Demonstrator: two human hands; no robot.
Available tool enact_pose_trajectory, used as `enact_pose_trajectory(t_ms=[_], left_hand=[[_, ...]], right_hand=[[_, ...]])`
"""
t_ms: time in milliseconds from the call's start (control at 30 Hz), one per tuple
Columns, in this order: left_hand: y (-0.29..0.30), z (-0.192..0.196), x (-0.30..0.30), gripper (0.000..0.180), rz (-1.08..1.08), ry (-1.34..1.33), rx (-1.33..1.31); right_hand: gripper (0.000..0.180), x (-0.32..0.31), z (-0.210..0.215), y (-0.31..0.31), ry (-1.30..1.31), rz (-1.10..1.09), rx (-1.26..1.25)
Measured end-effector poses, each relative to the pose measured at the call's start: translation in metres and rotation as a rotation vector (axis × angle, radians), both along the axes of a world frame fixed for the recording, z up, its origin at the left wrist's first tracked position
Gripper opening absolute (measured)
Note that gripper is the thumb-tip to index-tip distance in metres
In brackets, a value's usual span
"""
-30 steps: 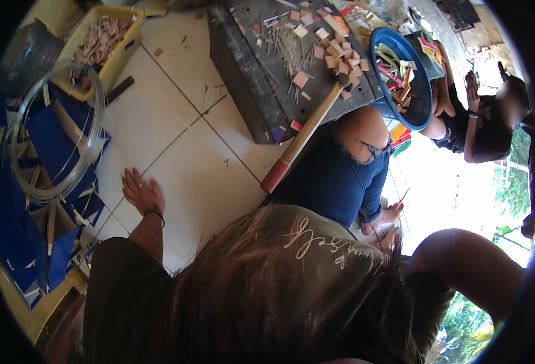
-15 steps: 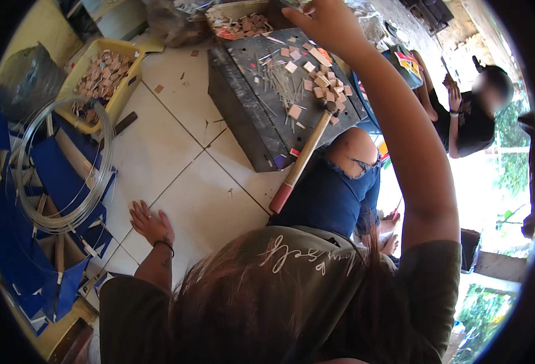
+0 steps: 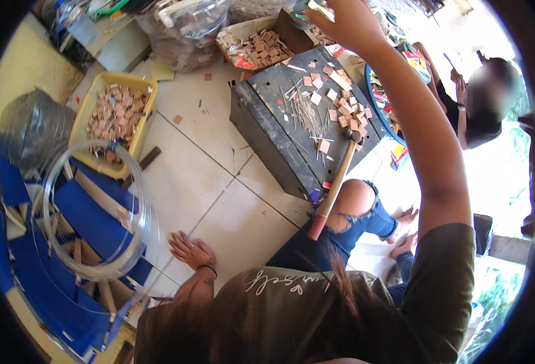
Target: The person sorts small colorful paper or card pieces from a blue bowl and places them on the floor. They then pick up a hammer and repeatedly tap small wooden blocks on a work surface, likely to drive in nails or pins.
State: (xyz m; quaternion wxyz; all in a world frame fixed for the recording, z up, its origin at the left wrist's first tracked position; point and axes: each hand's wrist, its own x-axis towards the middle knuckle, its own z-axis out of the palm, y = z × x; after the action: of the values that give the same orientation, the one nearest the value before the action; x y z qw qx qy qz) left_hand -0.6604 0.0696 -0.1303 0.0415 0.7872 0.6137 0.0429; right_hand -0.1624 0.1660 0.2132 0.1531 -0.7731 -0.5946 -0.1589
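My left hand (image 3: pixel 193 251) rests flat on the white tile floor, fingers spread, holding nothing. Stretched out to the far side, beyond the dark work block (image 3: pixel 261 115), is my right hand (image 3: pixel 353 25). Its fingers are partly cut off by the top edge. A pale, shiny bit shows between thumb and fingers, too little of it to name. On the block lie small square brown tiles (image 3: pixel 352 113), thin pale sticks (image 3: pixel 307 112) and a hammer (image 3: pixel 335 182), whose red-ended handle reaches over the near edge by my knee.
At left are a yellow basin (image 3: pixel 149 115) of tiles, a coil of clear tubing (image 3: pixel 143 242) and blue sheet pieces (image 3: pixel 43 267). Behind the block stand a box (image 3: pixel 234 45) of tiles and a filled plastic bag (image 3: pixel 185 36). Another person (image 3: pixel 483 124) sits at right.
The whole view has shifted, so the block, basin and floor appear further right and lower. My left hand stays flat on the floor; my right arm is still outstretched.
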Motion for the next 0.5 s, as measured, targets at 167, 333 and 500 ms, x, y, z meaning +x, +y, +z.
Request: enact_pose_trajectory(t_ms=[167,333,500], left_hand=[[-0.001,-0.020,-0.005,0.059,0.017,0.012,0.090],[0.007,-0.057,-0.018,0.059,-0.085,-0.105,0.190],[0.014,-0.092,-0.036,0.058,-0.030,-0.409,0.099]], right_hand=[[0.031,0.055,-0.042,-0.120,0.001,-0.168,0.410],[0.033,0.014,-0.092,-0.353,-0.015,-0.555,0.169],[0.035,-0.071,-0.097,-0.557,0.707,-0.815,-0.349]])
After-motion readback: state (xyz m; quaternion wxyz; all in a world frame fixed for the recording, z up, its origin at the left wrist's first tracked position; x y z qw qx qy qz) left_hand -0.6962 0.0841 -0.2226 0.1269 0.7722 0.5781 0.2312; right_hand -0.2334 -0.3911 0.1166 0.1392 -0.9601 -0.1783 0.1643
